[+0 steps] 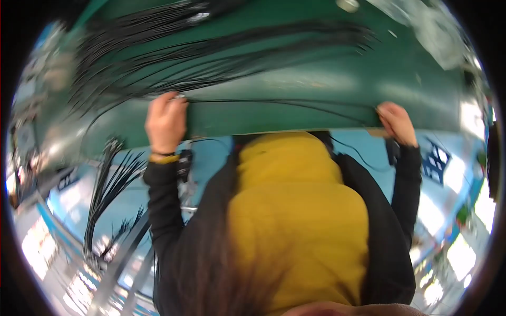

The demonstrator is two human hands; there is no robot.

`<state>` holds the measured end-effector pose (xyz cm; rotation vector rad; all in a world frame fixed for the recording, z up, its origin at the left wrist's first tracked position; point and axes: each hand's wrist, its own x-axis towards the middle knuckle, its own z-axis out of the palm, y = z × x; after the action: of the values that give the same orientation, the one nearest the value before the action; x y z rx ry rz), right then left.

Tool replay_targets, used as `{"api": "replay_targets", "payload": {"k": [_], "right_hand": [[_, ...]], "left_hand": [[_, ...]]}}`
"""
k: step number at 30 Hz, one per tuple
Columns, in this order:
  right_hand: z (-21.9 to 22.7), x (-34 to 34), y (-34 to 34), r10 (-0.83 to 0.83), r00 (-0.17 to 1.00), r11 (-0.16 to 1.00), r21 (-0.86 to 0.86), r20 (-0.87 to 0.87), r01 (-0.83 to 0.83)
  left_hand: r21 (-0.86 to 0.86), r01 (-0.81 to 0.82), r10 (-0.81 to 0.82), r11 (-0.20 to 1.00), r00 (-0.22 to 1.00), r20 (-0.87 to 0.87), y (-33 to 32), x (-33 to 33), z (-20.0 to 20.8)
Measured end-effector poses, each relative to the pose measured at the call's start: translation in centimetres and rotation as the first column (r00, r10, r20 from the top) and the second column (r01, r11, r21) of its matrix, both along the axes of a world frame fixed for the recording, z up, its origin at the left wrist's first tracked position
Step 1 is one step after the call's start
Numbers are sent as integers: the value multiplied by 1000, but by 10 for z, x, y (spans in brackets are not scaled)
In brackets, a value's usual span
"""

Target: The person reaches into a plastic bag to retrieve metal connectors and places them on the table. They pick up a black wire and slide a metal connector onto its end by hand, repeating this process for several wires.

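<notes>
Thin black cables stretch across the near part of the green table between my two hands. My left hand is closed on them at the left end, where a small shiny bit shows by the fingertips. At the right end my right hand pinches the cables near the table's front edge. One strand sags below the others toward my right hand. Just beyond my left hand lies a loose spread of black cables, blurred at its ends.
Another bundle of black cables lies at the far left of the green table. A crumpled clear plastic bag rests at the far right, near a small pale round object. Below the table's left side hangs a cable bunch.
</notes>
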<state>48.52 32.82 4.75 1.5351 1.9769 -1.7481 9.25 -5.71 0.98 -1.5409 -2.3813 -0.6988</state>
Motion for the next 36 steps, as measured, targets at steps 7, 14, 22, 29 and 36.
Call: {"api": "replay_targets", "payload": {"k": [7, 14, 22, 29, 36], "right_hand": [[1, -10, -1, -45, 998, 996, -81, 38, 48], [23, -8, 11, 66, 993, 996, 51, 102, -71], [-9, -90, -4, 315, 938, 944, 148, -144, -294], [-9, -111, -15, 365, 909, 916, -96, -202, -389], [-11, -143, 13, 92, 956, 924, -335, -278, -187]], "left_hand": [[-108, 62, -51, 992, 993, 105, -9, -12, 11], [-127, 42, -17, 991, 981, 191, 4, 6, 37], [-92, 237, -230, 967, 970, 85, 119, 67, 23], [-157, 81, -111, 984, 973, -200, 153, 72, 2], [-85, -132, 101, 988, 948, -303, 207, 48, -10]]}}
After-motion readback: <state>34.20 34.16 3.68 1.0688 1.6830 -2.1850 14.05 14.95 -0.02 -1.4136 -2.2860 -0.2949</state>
